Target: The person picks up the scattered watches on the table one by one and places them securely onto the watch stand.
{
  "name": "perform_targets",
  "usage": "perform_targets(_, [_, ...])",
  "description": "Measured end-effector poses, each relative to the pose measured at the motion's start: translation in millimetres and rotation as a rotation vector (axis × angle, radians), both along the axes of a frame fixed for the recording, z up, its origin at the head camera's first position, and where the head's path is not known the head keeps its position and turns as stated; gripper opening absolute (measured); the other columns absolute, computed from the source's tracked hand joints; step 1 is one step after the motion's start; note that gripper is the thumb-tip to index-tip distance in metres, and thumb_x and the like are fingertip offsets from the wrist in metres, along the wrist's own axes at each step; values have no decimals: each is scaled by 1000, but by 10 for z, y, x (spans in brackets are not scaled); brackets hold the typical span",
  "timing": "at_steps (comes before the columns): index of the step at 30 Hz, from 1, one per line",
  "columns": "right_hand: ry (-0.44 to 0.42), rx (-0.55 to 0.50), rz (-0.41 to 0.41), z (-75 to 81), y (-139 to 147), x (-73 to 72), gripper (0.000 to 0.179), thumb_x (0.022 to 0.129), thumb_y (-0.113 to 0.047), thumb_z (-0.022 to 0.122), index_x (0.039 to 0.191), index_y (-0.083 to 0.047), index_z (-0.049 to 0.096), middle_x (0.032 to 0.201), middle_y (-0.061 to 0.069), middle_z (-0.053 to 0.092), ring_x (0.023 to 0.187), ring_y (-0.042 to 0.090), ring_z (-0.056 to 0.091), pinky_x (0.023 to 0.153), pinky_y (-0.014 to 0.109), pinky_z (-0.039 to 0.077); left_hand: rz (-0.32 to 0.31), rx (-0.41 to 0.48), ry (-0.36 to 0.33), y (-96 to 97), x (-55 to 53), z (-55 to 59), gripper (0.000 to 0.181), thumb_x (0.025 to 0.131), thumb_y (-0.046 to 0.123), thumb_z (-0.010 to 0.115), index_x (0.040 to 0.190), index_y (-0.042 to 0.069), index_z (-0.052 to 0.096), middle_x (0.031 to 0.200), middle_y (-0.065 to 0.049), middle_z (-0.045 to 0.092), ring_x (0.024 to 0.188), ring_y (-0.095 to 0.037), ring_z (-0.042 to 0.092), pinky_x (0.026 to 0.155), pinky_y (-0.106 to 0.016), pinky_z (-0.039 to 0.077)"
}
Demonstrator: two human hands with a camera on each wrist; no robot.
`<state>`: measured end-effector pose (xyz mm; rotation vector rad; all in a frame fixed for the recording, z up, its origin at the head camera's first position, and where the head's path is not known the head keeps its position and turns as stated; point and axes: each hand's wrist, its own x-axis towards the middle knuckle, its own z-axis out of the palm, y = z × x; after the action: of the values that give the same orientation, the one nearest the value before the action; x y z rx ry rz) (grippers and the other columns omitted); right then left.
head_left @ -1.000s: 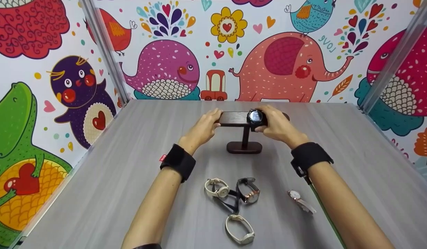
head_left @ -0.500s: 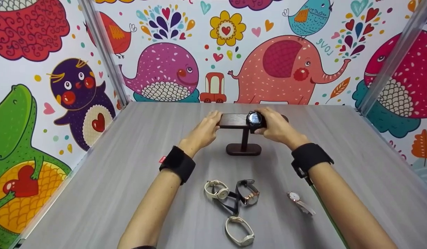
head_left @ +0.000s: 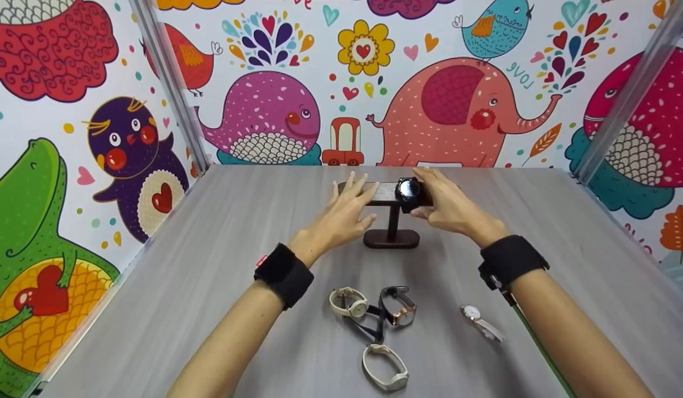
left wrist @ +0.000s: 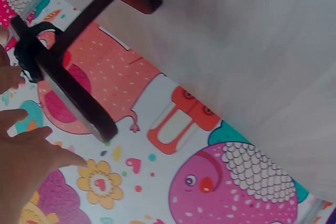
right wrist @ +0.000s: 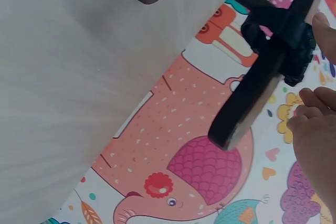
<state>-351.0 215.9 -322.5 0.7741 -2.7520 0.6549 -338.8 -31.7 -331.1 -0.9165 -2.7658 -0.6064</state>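
A dark wooden T-shaped stand (head_left: 392, 221) is upright toward the back of the table. A black round-faced watch (head_left: 409, 190) is looped round its crossbar, a little right of the post. Over the bar's left part my left hand (head_left: 341, 218) spreads its fingers; in the left wrist view that hand (left wrist: 26, 161) is apart from the bar. My right hand (head_left: 452, 207) is just right of the watch, hiding much of the bar's right part. In the right wrist view the right hand's fingers (right wrist: 317, 114) are loosely bent, with a gap between them and the watch strap (right wrist: 257, 32).
Nearer the front lie a cream watch (head_left: 356, 308), a dark-strapped rose-gold watch (head_left: 405, 316), a black strap (head_left: 369, 331) between them, and a white watch (head_left: 396, 381). A light-strapped watch (head_left: 474, 314) lies to the right. Patterned walls (head_left: 297, 110) enclose the grey table (head_left: 253, 193).
My left hand has left the bar's left end, moved right and spread its fingers. The right hand has loosened from the watch and shifted slightly right. The watch stays on the bar.
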Motion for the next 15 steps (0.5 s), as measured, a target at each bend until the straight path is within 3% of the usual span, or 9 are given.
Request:
perform_targets(5, [6,-36,6,-12,59,242,94,85,-15,79,157,3,20,162,26,25,150,45,24,121,64,24,-66,7,40,29,158,-51,71,98,23,64,157,3,29,165,-27,13,154,-46,11,121,-71,7])
perform_targets(8, [-16,-50,-2,-28,107,397,99,84,-16,80,158,1,17,164,26,21,151,46,21,121,66,23,-104,-4,24,40,250,-92,75,98,26,65,158,5,25,166,-27,9,154,-45,9,120,-71,7])
perform_targets(15, [10,-57,40,-78,121,705,94,82,-20,83,154,5,27,156,27,32,142,47,37,116,66,32,-248,-55,-16,63,474,-138,79,94,33,69,158,10,28,166,-25,14,155,-42,12,121,-67,11])
